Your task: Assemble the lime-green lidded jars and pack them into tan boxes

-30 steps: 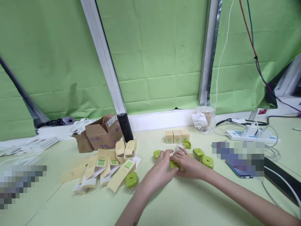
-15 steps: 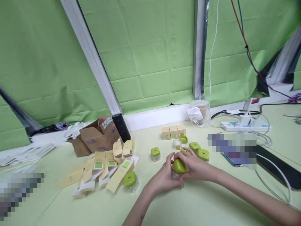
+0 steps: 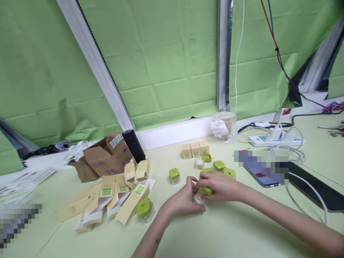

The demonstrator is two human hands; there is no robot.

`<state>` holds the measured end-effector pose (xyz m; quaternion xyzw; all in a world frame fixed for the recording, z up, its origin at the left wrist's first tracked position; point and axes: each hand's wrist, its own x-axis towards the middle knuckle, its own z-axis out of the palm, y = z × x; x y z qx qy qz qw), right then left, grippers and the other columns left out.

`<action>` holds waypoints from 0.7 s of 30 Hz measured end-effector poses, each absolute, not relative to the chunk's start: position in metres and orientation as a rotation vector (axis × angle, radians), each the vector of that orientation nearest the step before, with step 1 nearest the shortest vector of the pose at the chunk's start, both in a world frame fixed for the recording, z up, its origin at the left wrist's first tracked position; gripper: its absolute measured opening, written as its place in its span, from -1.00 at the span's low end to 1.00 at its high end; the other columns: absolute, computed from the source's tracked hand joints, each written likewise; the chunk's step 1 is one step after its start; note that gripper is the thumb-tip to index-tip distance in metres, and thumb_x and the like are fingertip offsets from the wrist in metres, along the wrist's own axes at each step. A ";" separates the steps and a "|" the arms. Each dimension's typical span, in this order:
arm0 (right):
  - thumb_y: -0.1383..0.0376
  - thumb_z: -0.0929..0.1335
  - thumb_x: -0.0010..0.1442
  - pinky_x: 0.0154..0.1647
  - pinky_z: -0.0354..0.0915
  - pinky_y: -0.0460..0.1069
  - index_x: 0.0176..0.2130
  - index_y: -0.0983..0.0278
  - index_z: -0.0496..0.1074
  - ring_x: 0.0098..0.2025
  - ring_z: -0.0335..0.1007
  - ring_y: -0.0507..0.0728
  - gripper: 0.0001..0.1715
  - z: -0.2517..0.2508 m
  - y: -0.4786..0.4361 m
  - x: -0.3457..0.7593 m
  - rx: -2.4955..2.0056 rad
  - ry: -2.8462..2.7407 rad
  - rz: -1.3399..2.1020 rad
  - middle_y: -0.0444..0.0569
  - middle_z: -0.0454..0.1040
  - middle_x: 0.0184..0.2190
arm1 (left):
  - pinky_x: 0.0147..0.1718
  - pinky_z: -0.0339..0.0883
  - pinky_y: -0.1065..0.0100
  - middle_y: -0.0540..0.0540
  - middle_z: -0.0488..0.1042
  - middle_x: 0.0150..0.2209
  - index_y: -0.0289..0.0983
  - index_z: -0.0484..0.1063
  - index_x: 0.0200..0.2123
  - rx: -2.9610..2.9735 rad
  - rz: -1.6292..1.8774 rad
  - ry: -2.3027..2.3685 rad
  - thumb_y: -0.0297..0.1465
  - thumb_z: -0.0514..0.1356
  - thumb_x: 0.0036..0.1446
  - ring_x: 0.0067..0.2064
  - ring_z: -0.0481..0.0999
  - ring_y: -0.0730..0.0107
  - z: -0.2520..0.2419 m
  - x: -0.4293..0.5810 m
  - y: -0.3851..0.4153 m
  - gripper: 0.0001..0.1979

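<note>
My left hand (image 3: 182,200) grips the clear base of a small jar (image 3: 199,198) on the pale green table (image 3: 215,236). My right hand (image 3: 221,184) is closed over that jar's green lid (image 3: 207,190), which sits tilted above the base. Other green-lidded jars stand close by: one (image 3: 174,175) to the left, two (image 3: 219,165) behind my right hand, and one (image 3: 144,208) by the flat cartons. An open jar (image 3: 199,163) and a loose lid (image 3: 206,157) lie in front of three small tan boxes (image 3: 195,149).
Flattened tan cartons (image 3: 118,195) are heaped at the left, behind them a brown cardboard box (image 3: 103,157) and a black cylinder (image 3: 133,146). A bagged plastic cup (image 3: 223,126), a power strip (image 3: 276,140) with cables, and a phone (image 3: 262,172) lie to the right.
Both hands took the jar from the cluster and drew it nearer to me. The green lid now sits tilted off the clear base. The camera view shifted right and down.
</note>
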<state>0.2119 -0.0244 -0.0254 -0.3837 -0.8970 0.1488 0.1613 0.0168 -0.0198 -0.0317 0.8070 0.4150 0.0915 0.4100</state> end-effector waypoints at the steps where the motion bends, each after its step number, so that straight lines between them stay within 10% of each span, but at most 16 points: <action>1: 0.27 0.36 0.01 -0.32 0.21 0.01 -0.21 0.16 0.46 -0.33 0.39 0.17 -0.74 -0.026 -0.023 0.209 -1.084 -2.577 0.435 -0.05 0.43 -0.31 | -0.35 0.27 0.38 -0.09 0.41 -0.16 -0.23 0.03 0.00 2.037 0.214 1.048 -0.35 0.29 -0.18 -0.25 0.44 0.29 -0.031 0.018 -0.018 -0.32; 6: 0.37 0.36 -0.09 -0.35 0.16 -0.01 -0.42 0.21 0.47 -0.42 0.37 0.12 -0.86 -0.029 -0.017 0.201 -1.013 -2.498 0.575 -0.07 0.47 -0.31 | -0.40 0.27 0.34 -0.11 0.43 -0.24 -0.26 0.10 0.01 2.073 0.172 1.066 -0.29 0.31 -0.20 -0.32 0.44 0.25 -0.027 0.017 -0.016 -0.30; 11: 0.28 0.31 0.03 -0.25 0.20 0.01 -0.42 0.24 0.41 -0.29 0.37 0.15 -0.91 -0.019 -0.017 0.205 -1.048 -2.081 0.816 -0.06 0.46 -0.32 | -0.04 0.24 0.16 -0.24 0.27 0.07 -0.18 0.04 0.12 1.937 0.525 1.043 -0.17 0.31 -0.14 0.02 0.36 0.13 -0.014 0.017 -0.020 -0.22; 15: 0.15 0.20 0.17 -0.37 0.25 -0.04 -0.34 0.26 0.32 -0.34 0.39 0.11 -0.74 -0.014 -0.027 0.198 -1.097 -1.684 1.027 -0.08 0.40 -0.41 | -0.16 0.31 0.26 -0.13 0.37 -0.17 -0.24 0.24 -0.23 1.710 0.918 0.993 -0.20 0.17 0.06 -0.15 0.43 0.30 -0.013 0.029 -0.026 -0.71; 21: 0.14 0.26 0.13 -0.40 0.23 -0.06 -0.41 0.26 0.34 -0.42 0.35 0.07 -0.76 -0.013 -0.041 0.188 -1.036 -1.474 1.294 -0.14 0.35 -0.55 | -0.38 0.29 0.38 0.06 0.29 -0.47 -0.24 0.21 -0.42 1.557 1.088 0.905 -0.21 0.20 0.04 -0.41 0.40 0.44 -0.010 0.039 -0.039 -0.74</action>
